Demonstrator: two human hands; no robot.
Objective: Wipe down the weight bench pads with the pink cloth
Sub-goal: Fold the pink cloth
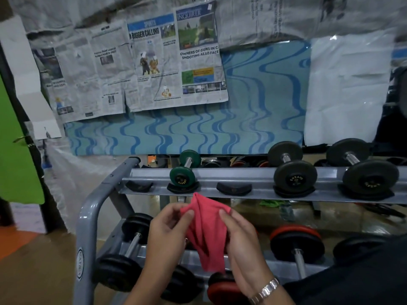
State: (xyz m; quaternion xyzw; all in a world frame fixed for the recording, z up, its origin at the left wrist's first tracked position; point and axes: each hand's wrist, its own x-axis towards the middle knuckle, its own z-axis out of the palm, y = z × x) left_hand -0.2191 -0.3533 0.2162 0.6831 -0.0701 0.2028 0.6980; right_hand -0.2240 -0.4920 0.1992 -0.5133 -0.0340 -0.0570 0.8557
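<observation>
The pink cloth (pixel 206 230) hangs bunched between both my hands, low in the middle of the view, in front of a dumbbell rack. My left hand (pixel 167 234) pinches its upper left edge between thumb and fingers. My right hand (pixel 240 236), with a metal watch on the wrist, grips the cloth's right side. No weight bench pad is in view.
A grey two-tier dumbbell rack (pixel 88 216) stands right ahead, holding a small green dumbbell (pixel 184 172), two large black ones (pixel 293 170) and red and black ones below. Behind it a wall carries newspapers (pixel 136 69) and a blue wavy mat (pixel 220 128). A green door (pixel 15 150) is at left.
</observation>
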